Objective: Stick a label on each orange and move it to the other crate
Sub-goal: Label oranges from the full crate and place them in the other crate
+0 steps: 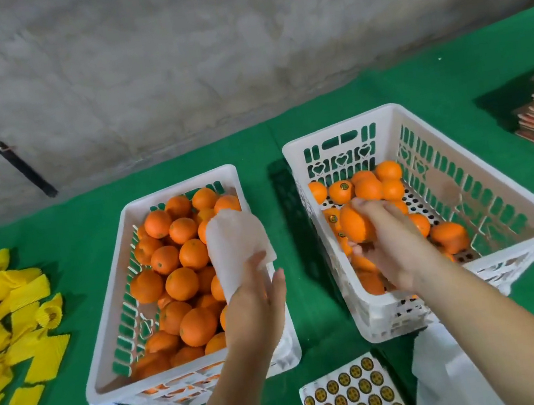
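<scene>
Light: bright, even, from upper right
Shadows: dark, left of the crate (424, 151)
Blur: soft hands
Edges: wide-angle bending

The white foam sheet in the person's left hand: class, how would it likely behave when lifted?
The white foam sheet probably flops: it arches over above the left hand gripping its lower end. It is likely light, since one hand holds it up. It looks soft, so it should crease rather than break.
</scene>
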Demonstrator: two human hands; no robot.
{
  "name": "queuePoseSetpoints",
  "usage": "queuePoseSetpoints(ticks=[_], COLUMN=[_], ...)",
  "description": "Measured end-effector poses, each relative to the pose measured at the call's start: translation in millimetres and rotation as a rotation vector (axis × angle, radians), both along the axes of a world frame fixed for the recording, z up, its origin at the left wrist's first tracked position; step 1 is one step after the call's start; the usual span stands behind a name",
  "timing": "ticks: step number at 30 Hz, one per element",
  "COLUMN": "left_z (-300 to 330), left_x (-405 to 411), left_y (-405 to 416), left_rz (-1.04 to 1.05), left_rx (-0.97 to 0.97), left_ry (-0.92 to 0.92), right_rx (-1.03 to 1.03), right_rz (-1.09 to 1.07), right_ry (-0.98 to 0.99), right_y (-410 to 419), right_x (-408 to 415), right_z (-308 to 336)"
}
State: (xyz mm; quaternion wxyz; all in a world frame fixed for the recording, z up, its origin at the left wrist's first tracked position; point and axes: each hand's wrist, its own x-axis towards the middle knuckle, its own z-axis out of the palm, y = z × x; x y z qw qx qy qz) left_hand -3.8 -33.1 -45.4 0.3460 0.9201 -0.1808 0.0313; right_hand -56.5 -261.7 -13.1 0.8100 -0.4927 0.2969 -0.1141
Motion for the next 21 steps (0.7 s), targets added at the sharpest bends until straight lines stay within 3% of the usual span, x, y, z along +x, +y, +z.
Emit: queuePoseSetpoints(ticks=[3,9,12,21], left_z=[-15,-23,-25,-18], left_x=[1,8,9,7], left_y=[-3,-8,-12,-9], left_rz=[0.004,0.054,0.102,0.024], left_rx=[0.177,0.258,0.262,0.263], left_ry=[-0.067,-0.092,-0.080,-0.102], right_rx=[-0.153,-0.284,-0.469,-0.656], right_rz=[-0.013,-0.021,-0.009,0.222], right_ry=[0.171,0.351,0.459,0.491], right_y=[-31,-59,-65,-52], right_x=[61,146,153,133], right_z=[-24,-84,-108,-83])
